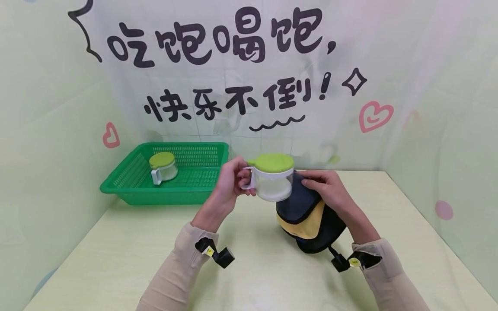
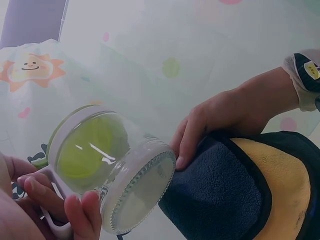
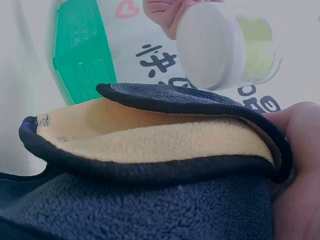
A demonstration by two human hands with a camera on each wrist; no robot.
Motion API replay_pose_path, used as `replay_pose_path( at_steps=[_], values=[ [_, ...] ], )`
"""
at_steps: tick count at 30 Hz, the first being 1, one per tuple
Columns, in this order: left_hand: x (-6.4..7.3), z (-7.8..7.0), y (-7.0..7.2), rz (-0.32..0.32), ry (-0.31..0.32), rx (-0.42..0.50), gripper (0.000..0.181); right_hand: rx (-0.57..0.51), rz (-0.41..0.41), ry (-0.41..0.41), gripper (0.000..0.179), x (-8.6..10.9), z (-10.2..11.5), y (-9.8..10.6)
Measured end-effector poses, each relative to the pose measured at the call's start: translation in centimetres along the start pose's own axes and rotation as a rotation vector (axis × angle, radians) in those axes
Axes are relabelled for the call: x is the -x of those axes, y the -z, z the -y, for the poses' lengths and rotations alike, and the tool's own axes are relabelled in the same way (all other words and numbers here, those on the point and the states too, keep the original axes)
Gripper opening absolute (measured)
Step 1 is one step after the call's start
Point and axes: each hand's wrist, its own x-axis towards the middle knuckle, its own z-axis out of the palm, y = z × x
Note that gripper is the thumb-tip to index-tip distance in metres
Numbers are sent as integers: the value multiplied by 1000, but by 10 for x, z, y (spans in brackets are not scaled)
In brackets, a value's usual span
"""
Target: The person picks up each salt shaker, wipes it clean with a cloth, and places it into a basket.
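My left hand (image 1: pixel 232 178) grips the white handle of a clear seasoning jar (image 1: pixel 273 183) with a green lid, held up above the table. White contents or a pale base show in its lower part. My right hand (image 1: pixel 328 190) pinches the upper edge of a folded cloth (image 1: pixel 299 203), dark blue on one side and yellow on the other, with black edging. The cloth hangs down close behind the jar in the head view. In the right wrist view the cloth's folds (image 3: pixel 150 140) fill the lower half, and the jar (image 3: pixel 215 47) is beyond them.
A green plastic basket (image 1: pixel 167 196) stands at the back left of the table (image 1: pixel 249 276). Inside it sits a second green-lidded jar (image 1: pixel 163 167) with a white handle. A printed curtain (image 1: pixel 241 129) closes off the back, with pale walls on both sides.
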Motion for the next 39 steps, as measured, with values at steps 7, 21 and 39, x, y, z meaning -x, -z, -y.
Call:
replay_pose_path(
  at_steps=[7, 21, 39],
  values=[
    [-1, -1, 5, -22, -32, 4, 32, -29, -15, -39, 35, 2, 3, 7],
    [-4, -11, 62, -99, 23, -13, 32, -101, -38, -31, 37, 1, 5, 20],
    [-30, -32, 168, -301, 200, -110, 20, -103, -44, -21, 36, 0, 0, 27]
  ],
)
